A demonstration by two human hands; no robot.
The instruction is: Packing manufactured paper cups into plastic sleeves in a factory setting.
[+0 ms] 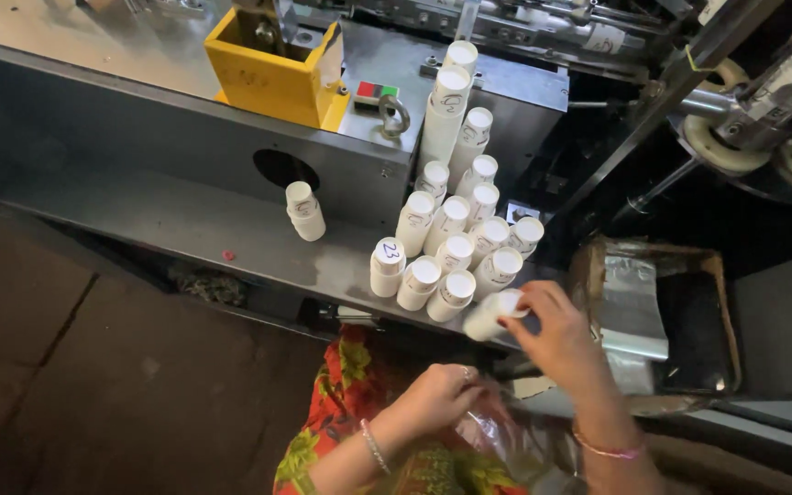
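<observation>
Gripping one cup stack in clamped fingers, the right hand lifted it; the left hand pinched the clear bag, and many stacks remained on the desk.

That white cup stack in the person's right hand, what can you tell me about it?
The cup stack is a short nest of white cups, paper by the look of it, upside down so a round flat base faces up. It is tilted toward the left, at the front edge of the grey metal shelf. The right hand pinches its top end with the fingertips. It sits just in front of the cluster of standing stacks; whether it touches them or the shelf cannot be told.
</observation>
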